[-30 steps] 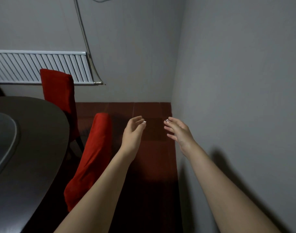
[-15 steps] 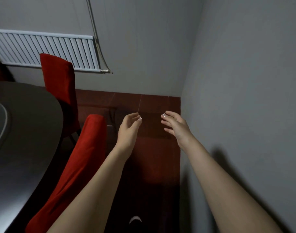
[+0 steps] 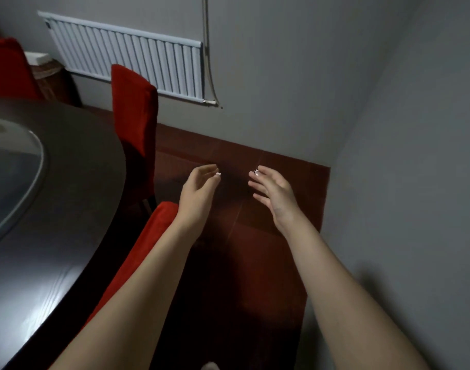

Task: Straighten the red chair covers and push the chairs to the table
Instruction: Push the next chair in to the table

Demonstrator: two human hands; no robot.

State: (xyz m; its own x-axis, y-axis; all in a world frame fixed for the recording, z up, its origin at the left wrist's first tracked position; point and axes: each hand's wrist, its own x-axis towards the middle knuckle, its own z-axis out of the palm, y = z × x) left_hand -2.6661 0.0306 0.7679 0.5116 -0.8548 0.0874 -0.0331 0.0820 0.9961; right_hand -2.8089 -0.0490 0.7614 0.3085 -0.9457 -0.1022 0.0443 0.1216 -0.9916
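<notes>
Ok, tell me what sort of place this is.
Probably a dining room, perhaps a restaurant's private one: a large round dark table with a glass disc on it, red-covered chairs beside it, and a white radiator on the wall.

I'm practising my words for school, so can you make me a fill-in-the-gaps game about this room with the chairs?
1. The near chair cover and the far chair cover are both coloured ___.
2. The left hand and the right hand are holding ___.
3. The white radiator hangs on the ___.
4. The glass disc lies on the dark round ___.

Missing words: red; nothing; wall; table.
</notes>
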